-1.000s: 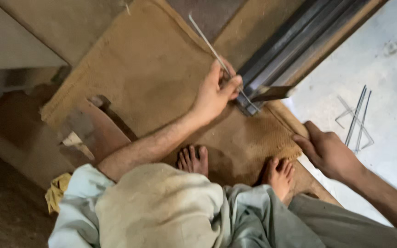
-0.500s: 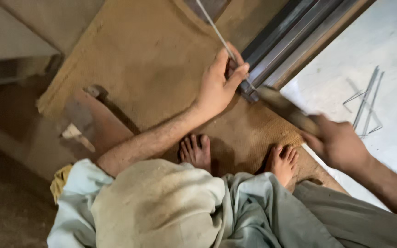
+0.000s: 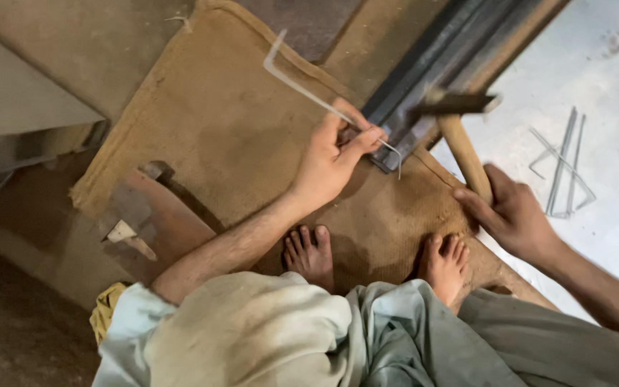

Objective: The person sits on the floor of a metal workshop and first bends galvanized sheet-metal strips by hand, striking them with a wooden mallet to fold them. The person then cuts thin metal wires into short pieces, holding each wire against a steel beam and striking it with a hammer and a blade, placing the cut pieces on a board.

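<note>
At the far left a grey slab (image 3: 16, 122) lies along the floor's left edge, and beside it a reddish board (image 3: 159, 222) carries one small pale scrap (image 3: 122, 231) near the burlap mat's (image 3: 216, 122) lower left corner. No package, label or sign shows. The mat spreads across the middle, its long edge running from lower left to upper right. On it the left hand (image 3: 331, 154) pinches one thin bent metal rod (image 3: 302, 89); thumb and fingers are closed around it near its lower end. The rod's long axis runs from the upper left, where a short hooked tip turns up, down to the right, where it bends over the near end of the dark steel bar (image 3: 438, 64). That bar lies along the mat's right edge, pointing to the upper right. Two bare feet (image 3: 309, 254) rest on the mat's near edge. The right hand (image 3: 514, 215) is clenched on the wooden handle of one hammer (image 3: 460, 136), its dark head just over the bar. Further right, a few more bent rods (image 3: 564, 165) lie on the pale floor (image 3: 610, 86); their count is unclear.
</note>
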